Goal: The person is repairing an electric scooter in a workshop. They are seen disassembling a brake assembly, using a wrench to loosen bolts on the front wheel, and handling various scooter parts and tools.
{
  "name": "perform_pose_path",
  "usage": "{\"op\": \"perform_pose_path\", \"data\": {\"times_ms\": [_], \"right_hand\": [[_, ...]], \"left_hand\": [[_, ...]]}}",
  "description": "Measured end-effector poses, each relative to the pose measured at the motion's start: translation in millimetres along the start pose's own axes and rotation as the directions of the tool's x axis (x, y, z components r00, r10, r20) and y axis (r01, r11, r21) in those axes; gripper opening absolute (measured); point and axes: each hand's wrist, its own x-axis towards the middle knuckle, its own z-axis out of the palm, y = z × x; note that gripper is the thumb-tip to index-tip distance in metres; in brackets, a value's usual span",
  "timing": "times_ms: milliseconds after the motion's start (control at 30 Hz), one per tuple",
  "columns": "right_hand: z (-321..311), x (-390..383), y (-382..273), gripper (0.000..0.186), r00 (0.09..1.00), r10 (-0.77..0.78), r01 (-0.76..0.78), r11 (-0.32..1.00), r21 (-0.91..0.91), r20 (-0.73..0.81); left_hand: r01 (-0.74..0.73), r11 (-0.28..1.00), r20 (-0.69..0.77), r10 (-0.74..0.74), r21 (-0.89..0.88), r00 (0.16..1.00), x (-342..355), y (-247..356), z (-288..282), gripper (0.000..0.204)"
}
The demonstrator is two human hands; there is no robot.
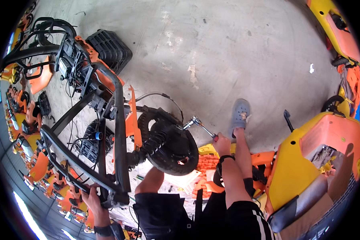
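Observation:
My right hand (222, 145) grips the red handle of a ratchet wrench (199, 125), whose chrome head sits at the hub of a black rubber wheel (173, 143). The wheel belongs to a black and orange vehicle frame (118, 132) lying on its side in front of me. My left hand (95, 200) holds the frame's lower black bar near its corner. A black band is on each wrist. My bare knees and black shorts show at the bottom, and one foot in a grey clog (239, 114) rests on the floor.
Grey concrete floor (228, 48) stretches ahead. A yellow and orange body shell (308, 152) stands at my right, another at the top right (340, 28). A black grille part (110, 48) lies beyond the frame. Several orange and black parts crowd the left edge.

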Motion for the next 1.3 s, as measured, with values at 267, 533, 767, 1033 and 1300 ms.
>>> {"op": "perform_pose_path", "data": {"times_ms": [267,533,767,1033,1300], "right_hand": [[88,80,-3,0.015,0.973,-0.035,0.078,0.981,0.18,-0.229],[7,5,-11,0.017,0.982,0.121,-0.12,0.993,-0.02,0.143],[-116,-43,-92,0.032,0.906,0.025,-0.08,0.99,0.112,0.423],[-130,-28,-117,0.036,0.804,0.241,-0.251,0.966,-0.059,0.544],[61,23,17,0.01,0.996,0.091,-0.09,0.992,0.086,-0.015]], "left_hand": [[-0.132,0.971,0.186,0.17,-0.197,0.968,33,-59,-48,0.017],[0.016,1.0,0.09,-0.014,-0.011,0.996,18,-18,-12,0.014],[-0.007,0.995,0.157,0.023,-0.098,0.987,3,2,8,0.014],[0.032,0.993,0.16,-0.012,-0.118,0.987,-7,11,11,0.018],[-0.342,0.859,0.231,0.27,0.381,0.935,-7,18,14,0.008]]}}
